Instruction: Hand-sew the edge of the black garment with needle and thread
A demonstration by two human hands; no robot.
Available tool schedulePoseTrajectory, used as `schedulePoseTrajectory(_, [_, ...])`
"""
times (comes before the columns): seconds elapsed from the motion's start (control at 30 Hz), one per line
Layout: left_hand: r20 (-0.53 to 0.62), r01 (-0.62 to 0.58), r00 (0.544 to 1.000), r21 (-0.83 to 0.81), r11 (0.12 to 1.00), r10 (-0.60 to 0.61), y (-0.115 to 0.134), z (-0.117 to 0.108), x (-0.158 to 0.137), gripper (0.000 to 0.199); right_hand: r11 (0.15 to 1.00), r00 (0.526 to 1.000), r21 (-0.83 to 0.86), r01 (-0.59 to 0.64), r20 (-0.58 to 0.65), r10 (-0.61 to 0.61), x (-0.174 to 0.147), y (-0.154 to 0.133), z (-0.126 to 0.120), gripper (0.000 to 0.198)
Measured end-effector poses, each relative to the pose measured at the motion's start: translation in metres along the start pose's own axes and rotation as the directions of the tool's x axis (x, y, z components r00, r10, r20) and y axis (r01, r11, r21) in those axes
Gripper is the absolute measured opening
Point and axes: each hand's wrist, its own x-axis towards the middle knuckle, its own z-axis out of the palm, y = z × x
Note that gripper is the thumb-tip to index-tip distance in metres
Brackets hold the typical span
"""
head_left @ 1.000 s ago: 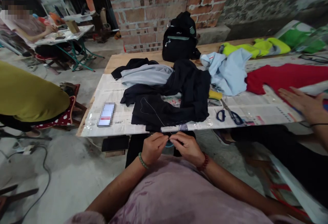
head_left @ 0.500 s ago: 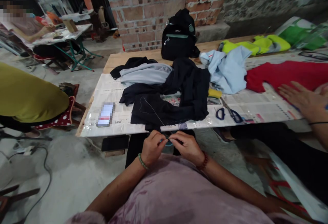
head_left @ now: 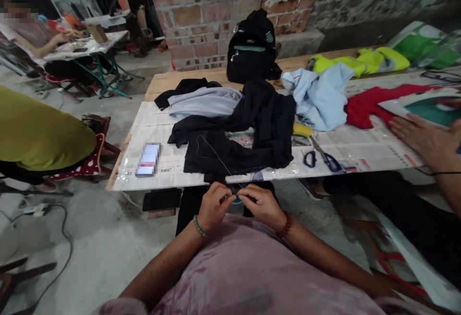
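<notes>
From my seat far from the table point(head_left: 126, 178), I have both hands in front of the body, just off its near edge. The left hand point(head_left: 215, 204) has thumb and finger pinched together; what sits between the tips is too small for me to tell. The right hand point(head_left: 261, 205) is closed in a fine pinch on the pale thread point(head_left: 218, 156), its tips close to the left's. From there the thread runs toward eleven o'clock, over the table's edge and onto the dark cloth point(head_left: 212, 156), where it bends in a loose loop.

To do this fingertip work well, I would want both wrists steady against the body and only the tips moving. A short, stiff bit of thread past the right pinch should handle better than a long, limp one. I judge the slack could catch on the cloth's folds, so any pull wants to be slow. Pale thread reads best against dark cloth, so working over it should help. The scissors point(head_left: 320, 154) lie at two o'clock, within reach if the end frays; the phone point(head_left: 148, 159), at ten o'clock, is well apart.
</notes>
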Motion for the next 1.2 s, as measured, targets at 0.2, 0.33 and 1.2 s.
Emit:
schedulePoseTrajectory(0.2, [0.018,0.096,0.995,-0.140,0.986,-0.094,0.004,0.001,0.000,0.008,1.000,0.999,-0.007,0.018,0.042,-0.018,0.001,0.005,0.003,0.018])
schedulePoseTrajectory(0.33, [0.016,0.184,0.983,-0.200,0.962,-0.184,0.004,0.004,-0.001,0.012,0.999,0.997,-0.029,0.038,0.074,-0.036,0.002,0.007,0.005,0.019])
schedulePoseTrajectory(1.2, [0.003,0.403,0.910,-0.241,0.883,-0.414,-0.008,-0.004,-0.007,0.010,0.995,0.996,-0.099,0.023,0.091,-0.014,0.010,0.017,-0.007,0.016])
